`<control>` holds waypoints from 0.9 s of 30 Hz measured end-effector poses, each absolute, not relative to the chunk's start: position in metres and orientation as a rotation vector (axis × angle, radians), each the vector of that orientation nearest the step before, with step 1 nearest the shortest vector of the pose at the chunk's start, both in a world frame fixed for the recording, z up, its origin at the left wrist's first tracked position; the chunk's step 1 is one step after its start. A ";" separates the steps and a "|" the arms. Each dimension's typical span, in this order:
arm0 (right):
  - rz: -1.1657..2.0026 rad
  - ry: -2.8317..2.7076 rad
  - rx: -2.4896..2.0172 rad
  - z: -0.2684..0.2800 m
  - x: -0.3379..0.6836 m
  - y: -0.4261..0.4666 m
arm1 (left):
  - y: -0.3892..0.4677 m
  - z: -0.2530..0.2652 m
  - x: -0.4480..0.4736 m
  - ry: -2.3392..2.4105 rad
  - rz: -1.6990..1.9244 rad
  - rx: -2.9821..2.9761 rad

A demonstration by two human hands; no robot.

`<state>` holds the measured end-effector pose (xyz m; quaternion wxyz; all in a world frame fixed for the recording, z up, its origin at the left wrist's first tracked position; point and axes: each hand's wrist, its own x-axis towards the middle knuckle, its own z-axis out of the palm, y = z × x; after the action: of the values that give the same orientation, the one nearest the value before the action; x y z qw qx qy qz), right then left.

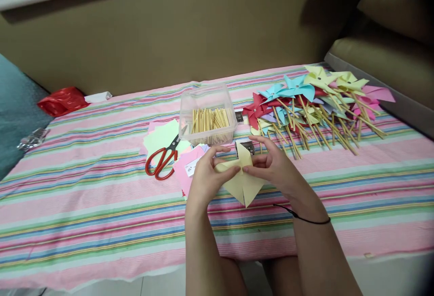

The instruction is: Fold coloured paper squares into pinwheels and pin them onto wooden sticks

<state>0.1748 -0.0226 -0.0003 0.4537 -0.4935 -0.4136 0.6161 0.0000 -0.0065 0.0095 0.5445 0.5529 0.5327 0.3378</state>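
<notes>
Between my two hands is a pale yellow paper pinwheel (247,187), cut at the corners and partly folded toward its middle. My left hand (212,171) pinches its left side, thumb at the centre. From the right, my right hand (271,164) grips it with the thumb also near the centre. Behind the paper, a small dark box (250,146) is partly covered. Just beyond my hands stands a clear plastic tub (207,134) of short wooden sticks (210,119).
Red-handled scissors (162,162) lie on stacks of coloured paper (159,138) at the left. Finished pinwheels on sticks (298,88) are heaped at the right. A red plastic bag (63,100) sits far left. A striped cloth (101,187) covers the surface.
</notes>
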 end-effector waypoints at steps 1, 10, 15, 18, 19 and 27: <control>1.521 -1.023 -1.217 -0.001 0.175 -0.022 | -0.007 0.009 0.000 1.266 0.803 1.310; 1.516 -1.035 -1.213 -0.001 0.175 -0.022 | -0.007 0.009 0.000 1.264 0.851 1.291; 1.519 -1.052 -1.213 -0.002 0.175 -0.023 | -0.008 0.008 0.000 1.243 0.854 1.281; 1.521 -1.054 -1.228 -0.003 0.175 -0.024 | -0.009 0.007 0.000 1.239 0.850 1.301; 1.522 -1.055 -1.232 -0.004 0.176 -0.024 | -0.009 0.007 0.000 1.237 0.848 1.305; 1.523 -1.038 -1.241 0.000 0.175 -0.024 | -0.007 0.009 0.003 1.245 0.838 1.285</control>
<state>0.1749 -0.0244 -0.0002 0.4438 -0.5006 -0.4186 0.6141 0.0025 -0.0072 0.0091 0.5504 0.5430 0.5260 0.3543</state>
